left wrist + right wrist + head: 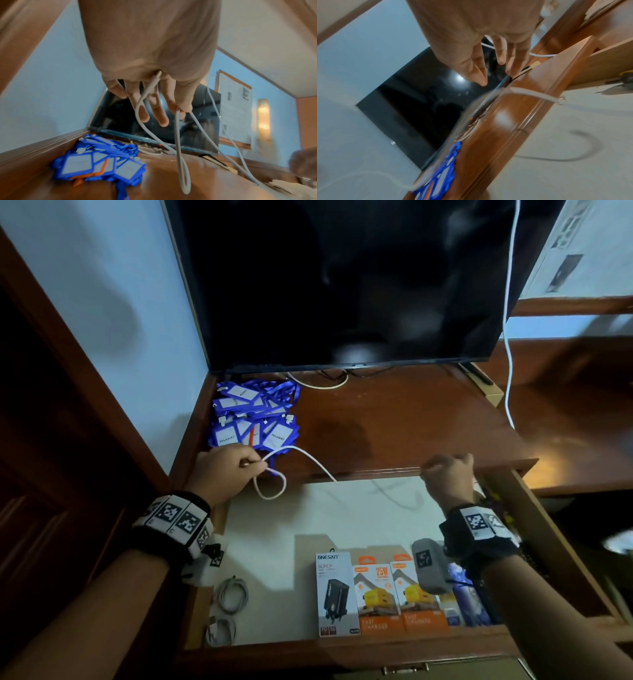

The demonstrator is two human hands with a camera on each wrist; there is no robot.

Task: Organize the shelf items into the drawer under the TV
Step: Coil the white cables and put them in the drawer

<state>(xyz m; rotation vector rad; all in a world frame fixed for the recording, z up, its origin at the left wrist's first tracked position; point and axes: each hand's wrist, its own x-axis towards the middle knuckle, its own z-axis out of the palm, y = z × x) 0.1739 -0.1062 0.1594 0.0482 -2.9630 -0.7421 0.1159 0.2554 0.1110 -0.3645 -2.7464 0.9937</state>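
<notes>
Your left hand (227, 465) pinches a white cable (301, 455) at the front left of the shelf (411, 426), with a loop of it hanging below your fingers (154, 108) over the open drawer (308, 515). Your right hand (448, 474) hovers at the shelf's front edge, and its state splits by view — from the head it looks loosely bunched, from the wrist the fingers (479, 71) run straight and apart — with nothing clearly gripped; the cable passes close by it, but whether it touches the hand cannot be told through the blur. You look to be coiling the cable so it can go down into the drawer. Already down there: a black charger box (337, 594) and two orange ones (400, 597) in a row along the front, something blue beside them at the right, and two coiled cables (229, 594) in the front left corner. Still on the shelf under the TV (342, 285) is a heap of blue tags (255, 416) at the back left — probably the biggest job left. So I judge the task past halfway: this cable, then the tags.
</notes>
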